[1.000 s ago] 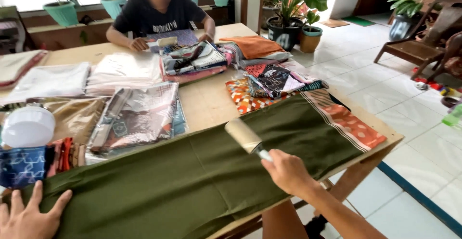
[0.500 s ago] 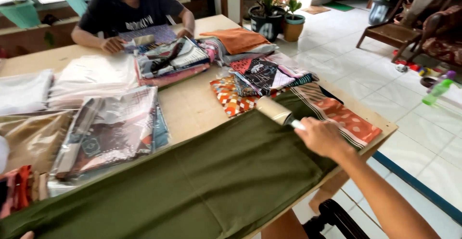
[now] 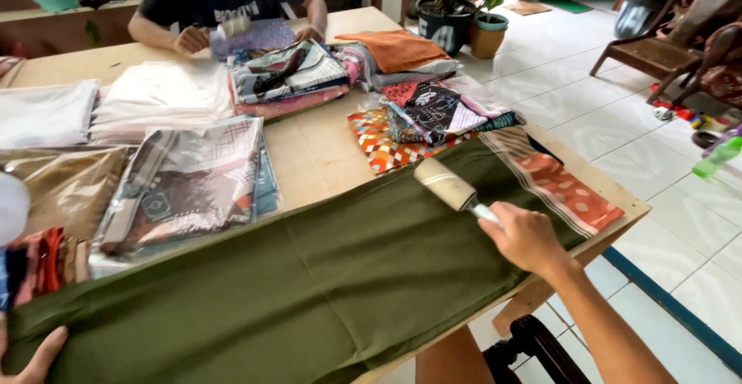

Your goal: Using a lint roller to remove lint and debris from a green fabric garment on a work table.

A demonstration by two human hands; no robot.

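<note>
Head view: lint roller (image 3: 444, 184) lies on the olive cloth (image 3: 309, 291) near the worktop's (image 3: 321, 160) right end, right hand (image 3: 525, 237) clamped on its handle; left hand (image 3: 35, 357) presses flat, fingers apart, on the cloth's far end.

Green cloth (image 3: 309, 299): matt woven fabric, smooth, faint creases. Lint roller (image 3: 444, 185): pale papery drum, light plastic handle. Table (image 3: 313, 156): bare light wood, matt. Folded fabrics in bags (image 3: 193, 187): glossy clear plastic wrap. Floor (image 3: 618, 129): glossy pale tile.
</note>
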